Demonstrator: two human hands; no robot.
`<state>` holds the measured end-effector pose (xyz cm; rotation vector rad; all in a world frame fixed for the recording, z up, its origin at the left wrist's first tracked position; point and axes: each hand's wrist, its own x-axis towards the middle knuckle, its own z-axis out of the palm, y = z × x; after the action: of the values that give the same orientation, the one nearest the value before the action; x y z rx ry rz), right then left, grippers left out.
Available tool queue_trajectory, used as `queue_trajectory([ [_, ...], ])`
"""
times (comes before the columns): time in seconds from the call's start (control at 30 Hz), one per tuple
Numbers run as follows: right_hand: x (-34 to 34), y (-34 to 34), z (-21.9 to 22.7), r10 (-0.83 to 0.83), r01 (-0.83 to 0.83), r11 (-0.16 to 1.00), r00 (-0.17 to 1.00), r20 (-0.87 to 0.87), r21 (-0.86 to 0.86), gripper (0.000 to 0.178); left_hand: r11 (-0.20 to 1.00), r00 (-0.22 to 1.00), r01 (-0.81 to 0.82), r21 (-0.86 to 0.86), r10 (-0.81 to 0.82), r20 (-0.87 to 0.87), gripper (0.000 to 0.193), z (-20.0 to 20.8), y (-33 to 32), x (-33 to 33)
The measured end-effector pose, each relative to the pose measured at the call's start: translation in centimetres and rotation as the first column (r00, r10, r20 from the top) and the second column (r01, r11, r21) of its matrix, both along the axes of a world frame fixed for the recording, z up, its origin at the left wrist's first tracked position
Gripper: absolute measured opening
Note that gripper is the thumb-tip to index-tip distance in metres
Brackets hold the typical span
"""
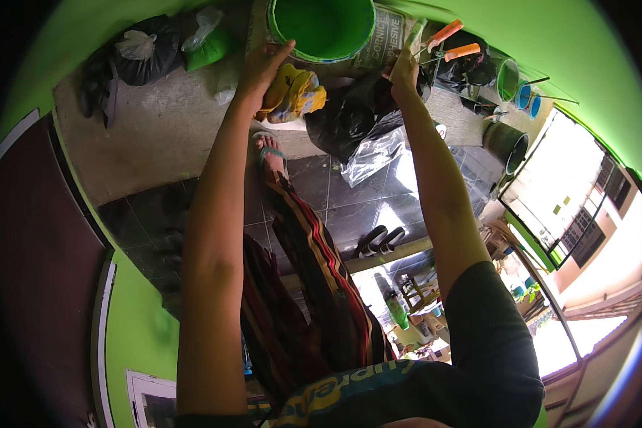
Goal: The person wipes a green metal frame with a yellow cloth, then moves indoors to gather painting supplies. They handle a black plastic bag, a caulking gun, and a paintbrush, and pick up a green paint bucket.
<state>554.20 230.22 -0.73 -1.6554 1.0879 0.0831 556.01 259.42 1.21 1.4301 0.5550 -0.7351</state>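
My left hand [262, 71] is at the lower left side of a round bucket [322, 51] coated inside with green paint. The thumb lies along the bucket's rim and the other fingers are mostly hidden. Just below it sits a crumpled yellow and grey cloth [292, 94]. My right hand [404, 69] is closed around a narrow green-and-pale tool [416, 32] that points up and away; its kind is hard to make out. Beside that hand lie two paint rollers with orange handles [462, 51]. A black plastic bag [349, 118] is spread between my arms.
A tied black bag [148, 57] and a bag with green contents [208, 51] lean at the far left wall. To the right stand a dark bucket [505, 146], a green pail [507, 78] and small blue containers [524, 96]. Black sandals [380, 241] lie on dark tiles [360, 207].
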Motion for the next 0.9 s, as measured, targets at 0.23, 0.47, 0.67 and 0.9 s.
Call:
queue_trajectory([
  [0.23, 3.1, 0.6, -7.3, 0.065, -0.064, 0.998, 0.99, -0.126, 0.013, 0.048, 0.885, 0.866, -0.436, -0.162, 0.363, -0.344, 0.062, -2.2, 6.8, -9.6],
  [0.47, -3.5, 1.8, -4.5, 0.465, -0.405, 0.66, 0.882, -0.079, -0.633, 0.048, 0.721, 0.557, -0.689, -0.073, 0.462, -0.69, 0.027, 0.4, 12.6, -25.5],
  [0.67, -13.6, 8.6, 8.9, 0.483, -0.403, 0.862, 0.837, 0.256, -0.308, 0.025, 0.656, 0.505, -0.735, -0.173, 0.358, -0.785, 0.02, 5.8, 11.6, -32.2],
  [0.9, -37.8, 17.4, 17.4, 0.672, -0.58, 0.563, 0.736, 0.081, 0.589, 0.035, 0.816, 0.797, -0.409, -0.408, 0.102, -0.595, 0.015, 16.0, 6.1, -33.5],
])
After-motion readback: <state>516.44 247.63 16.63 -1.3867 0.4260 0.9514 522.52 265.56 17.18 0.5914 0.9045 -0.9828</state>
